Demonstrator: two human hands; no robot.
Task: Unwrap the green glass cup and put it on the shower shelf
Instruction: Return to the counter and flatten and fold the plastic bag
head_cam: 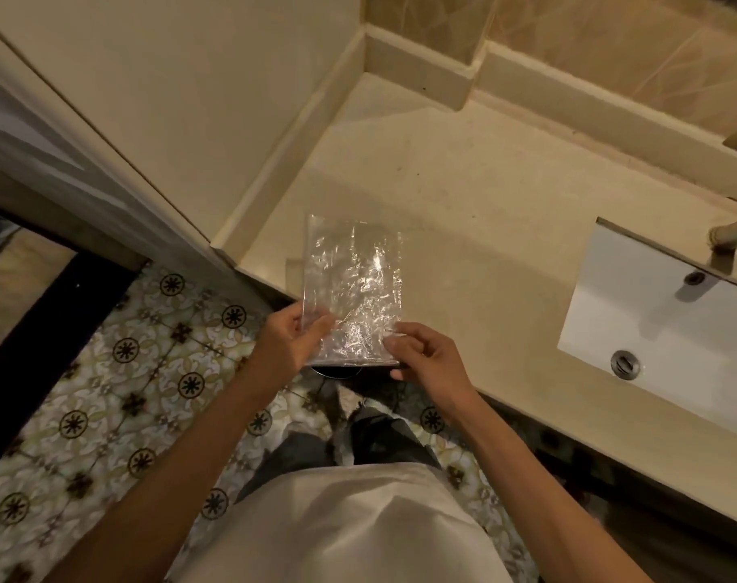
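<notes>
A flat, crinkled clear plastic wrapper (pixel 354 288) is held over the front edge of a beige counter (pixel 484 195). My left hand (pixel 289 338) pinches its lower left corner. My right hand (pixel 425 355) pinches its lower right corner. The wrapper looks empty and flattened. No green glass cup and no shower shelf are in view.
A white sink basin (pixel 661 330) with a drain (pixel 625 363) is set in the counter at the right, under a tap spout (pixel 732 231). A cream wall panel (pixel 169 98) rises at the left. Below lie patterned floor tiles (pixel 127 372), with a dark round object (pixel 337 372) just under the wrapper.
</notes>
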